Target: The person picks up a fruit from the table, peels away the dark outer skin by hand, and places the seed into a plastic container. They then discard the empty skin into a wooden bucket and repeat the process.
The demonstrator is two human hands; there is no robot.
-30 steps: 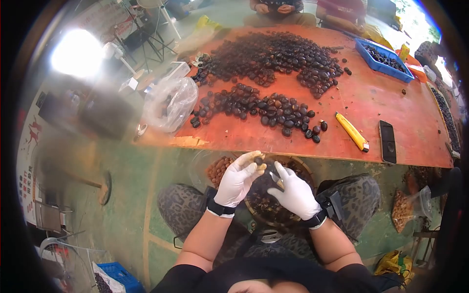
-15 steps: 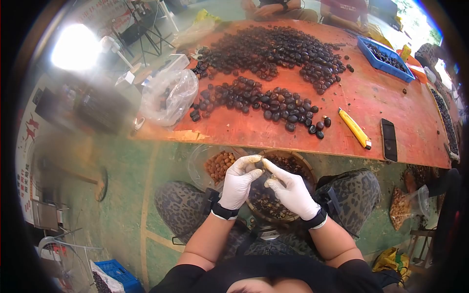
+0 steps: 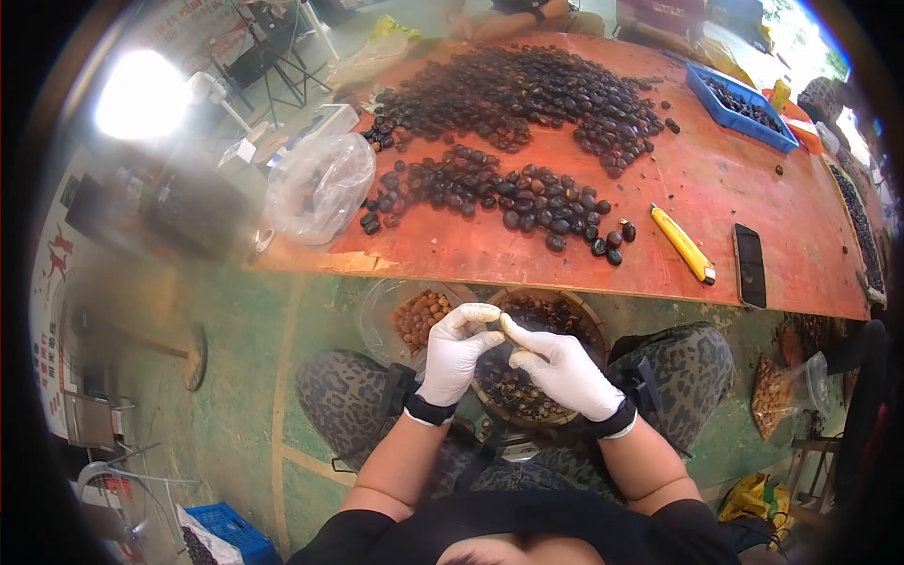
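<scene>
Both my hands wear white gloves and meet over a round basket [image 3: 586, 331] of dark shells on my lap. My left hand [image 3: 454, 353] pinches a small dark chestnut at its fingertips. My right hand [image 3: 559, 367] presses its thumb and fingers against the same chestnut, and a small blade seen earlier in it is hidden now. A clear bowl of peeled tan chestnuts [image 3: 419, 318] sits just left of the basket. Dark unpeeled chestnuts [image 3: 508, 198] lie heaped on the red table [image 3: 734, 188] ahead.
A yellow utility knife [image 3: 684, 244] and a black phone [image 3: 747, 265] lie on the table's right part. A blue tray [image 3: 739, 110] of chestnuts stands far right, a clear plastic bag [image 3: 315, 188] at the left edge. Other people sit across the table.
My hands have closed together over the basket, the right fingers coming onto the chestnut held by the left. The view shifted slightly downward.
</scene>
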